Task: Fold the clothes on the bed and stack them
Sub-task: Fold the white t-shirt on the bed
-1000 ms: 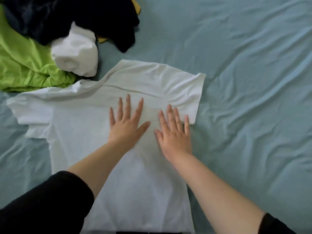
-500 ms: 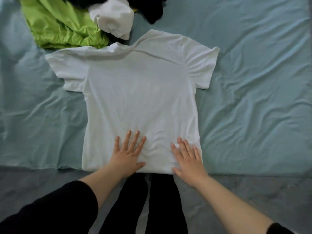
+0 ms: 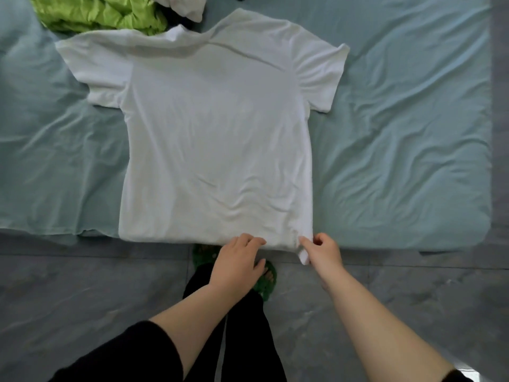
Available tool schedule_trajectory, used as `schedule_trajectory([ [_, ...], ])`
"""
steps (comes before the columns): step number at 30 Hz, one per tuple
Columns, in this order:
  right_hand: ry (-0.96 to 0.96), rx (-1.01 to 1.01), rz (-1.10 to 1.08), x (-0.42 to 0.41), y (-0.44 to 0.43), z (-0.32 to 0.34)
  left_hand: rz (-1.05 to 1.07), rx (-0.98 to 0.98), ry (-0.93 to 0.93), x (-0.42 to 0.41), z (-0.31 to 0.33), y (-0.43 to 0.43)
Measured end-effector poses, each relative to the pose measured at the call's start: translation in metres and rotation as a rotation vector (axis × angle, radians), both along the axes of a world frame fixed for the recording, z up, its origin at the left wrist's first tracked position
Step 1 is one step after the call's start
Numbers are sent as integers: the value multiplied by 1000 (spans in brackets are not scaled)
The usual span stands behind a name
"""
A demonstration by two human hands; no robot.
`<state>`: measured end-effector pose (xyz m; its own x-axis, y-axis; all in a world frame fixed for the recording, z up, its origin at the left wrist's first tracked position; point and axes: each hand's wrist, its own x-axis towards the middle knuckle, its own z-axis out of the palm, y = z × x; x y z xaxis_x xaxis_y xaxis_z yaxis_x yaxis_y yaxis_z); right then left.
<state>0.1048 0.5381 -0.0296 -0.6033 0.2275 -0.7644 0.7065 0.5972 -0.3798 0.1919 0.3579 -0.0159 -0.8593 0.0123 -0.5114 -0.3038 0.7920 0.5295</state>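
A white T-shirt (image 3: 214, 133) lies flat on the bed with its collar away from me and its hem at the near bed edge. My left hand (image 3: 237, 264) has curled fingers on the middle of the hem and grips it. My right hand (image 3: 322, 250) pinches the hem's right corner, which hangs a little over the edge. Both sleeves are spread out to the sides.
A crumpled green garment (image 3: 102, 13) and a white bundle (image 3: 184, 6) lie at the far left of the light blue bed sheet (image 3: 399, 133). The bed's right side is bare sheet. Grey floor (image 3: 82, 299) and my legs in green slippers are below.
My hands slid down the shirt from chest to hem, flattening it. Flat palms have turned into a grip on the hem edge. The view has tilted down toward the floor.
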Motion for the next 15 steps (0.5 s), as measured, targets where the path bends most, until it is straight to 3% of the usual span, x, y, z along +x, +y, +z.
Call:
schedule_trajectory([
  [4, -74, -262, -315, 2, 18, -4, 24, -15, -19, -8, -8, 51],
  [9, -9, -322, -333, 0, 31, 1, 144, -25, 12, -24, -21, 78],
  [12, 486, 30, 126, 8, 38, 16, 194, 49, -22, -27, -23, 81],
  [13, 636, 50, 321, 13, 37, 23, 205, 54, -25, -27, -22, 81],
  [15, 646, 7, 747, 25, 29, 31, 224, 43, -23, -29, -19, 83],
])
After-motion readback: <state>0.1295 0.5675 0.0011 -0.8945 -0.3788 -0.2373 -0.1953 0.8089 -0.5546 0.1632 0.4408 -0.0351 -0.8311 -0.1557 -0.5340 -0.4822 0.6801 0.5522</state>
